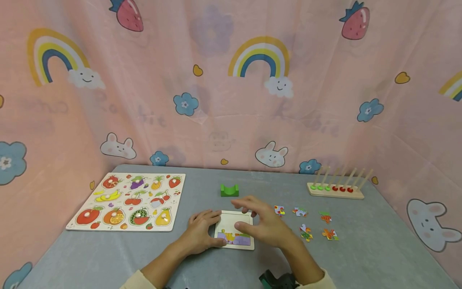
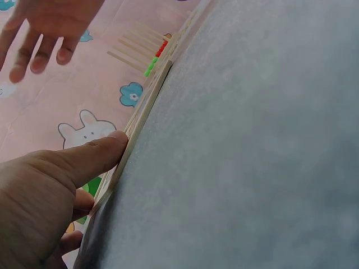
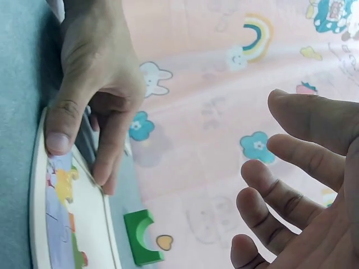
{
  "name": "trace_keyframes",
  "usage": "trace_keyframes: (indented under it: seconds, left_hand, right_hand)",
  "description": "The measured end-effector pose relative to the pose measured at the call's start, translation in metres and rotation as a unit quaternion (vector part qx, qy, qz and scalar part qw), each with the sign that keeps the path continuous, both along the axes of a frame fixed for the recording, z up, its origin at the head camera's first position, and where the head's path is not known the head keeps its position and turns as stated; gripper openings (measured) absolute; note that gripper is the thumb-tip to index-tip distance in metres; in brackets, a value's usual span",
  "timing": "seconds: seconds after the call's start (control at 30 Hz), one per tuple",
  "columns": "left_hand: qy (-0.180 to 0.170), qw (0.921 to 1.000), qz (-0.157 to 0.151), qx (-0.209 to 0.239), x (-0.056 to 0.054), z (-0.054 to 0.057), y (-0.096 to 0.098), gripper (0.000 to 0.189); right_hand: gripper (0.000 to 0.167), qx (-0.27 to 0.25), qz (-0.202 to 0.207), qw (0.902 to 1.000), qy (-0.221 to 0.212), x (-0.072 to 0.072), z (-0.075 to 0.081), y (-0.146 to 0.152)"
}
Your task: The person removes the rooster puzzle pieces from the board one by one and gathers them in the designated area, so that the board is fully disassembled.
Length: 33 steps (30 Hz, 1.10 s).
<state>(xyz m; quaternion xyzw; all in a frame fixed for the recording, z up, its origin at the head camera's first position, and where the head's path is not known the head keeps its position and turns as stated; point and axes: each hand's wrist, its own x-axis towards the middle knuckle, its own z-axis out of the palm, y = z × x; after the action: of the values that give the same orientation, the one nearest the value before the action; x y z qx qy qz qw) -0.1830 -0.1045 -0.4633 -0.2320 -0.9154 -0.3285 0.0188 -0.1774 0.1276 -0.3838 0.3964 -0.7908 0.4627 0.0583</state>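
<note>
A small wooden jigsaw tray [image 1: 236,247] lies on the table, joined purple, yellow and green pieces [image 1: 238,239] filling its near part. My left hand [image 1: 202,233] holds the tray by its left side. In the right wrist view, the left thumb [image 3: 59,140] rests on the near corner and the fingers reach the far edge. Over the tray's right side hovers my right hand [image 1: 265,224], its fingers loosely spread and nothing held. The right wrist view shows that hand's fingers [image 3: 280,196] apart from the tray.
Several loose jigsaw pieces [image 1: 326,217] lie to the right. Behind the tray stands a green arched block [image 1: 229,190]. A fruit knob puzzle board [image 1: 126,202] is at the left, a peg stand with green and red beads [image 1: 335,190] at the back right. A dark object [image 1: 278,279] sits by the right forearm.
</note>
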Motion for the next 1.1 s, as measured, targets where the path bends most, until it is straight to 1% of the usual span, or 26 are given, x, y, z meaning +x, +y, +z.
trace_keyframes:
  seconds: [0.1,0.23,0.47,0.6,0.7,0.93,1.1]
  left_hand:
    - [-0.003,1.0000,0.003,-0.001,0.000,0.000,0.000,0.074]
    - [-0.003,1.0000,0.001,-0.001,-0.001,0.000,0.000,0.074]
    - [0.002,1.0000,0.000,-0.008,0.000,0.000,0.000,0.074]
    - [0.008,0.9999,-0.003,-0.007,0.000,0.000,-0.001,0.074]
    - [0.012,0.9999,-0.006,-0.003,0.000,-0.001,-0.002,0.074]
    - [0.010,0.9999,-0.007,-0.004,0.000,-0.001,-0.003,0.075]
    - [0.008,0.9999,-0.010,-0.004,-0.001,0.000,-0.002,0.075]
  right_hand:
    - [0.044,0.002,-0.002,1.0000,-0.009,-0.003,-0.007,-0.004]
    - [0.043,0.009,-0.001,0.9998,-0.018,-0.008,-0.020,-0.007]
    - [0.043,0.021,0.007,0.9971,-0.073,-0.014,-0.037,-0.011]
    - [0.043,0.026,0.014,0.9958,-0.087,-0.016,-0.044,-0.014]
    - [0.043,0.031,0.017,0.9958,-0.085,-0.017,-0.047,-0.016]
    - [0.045,0.063,0.011,0.9948,-0.080,-0.018,-0.058,-0.021]
    - [0.044,0.066,0.018,0.9962,-0.053,-0.017,-0.063,-0.023]
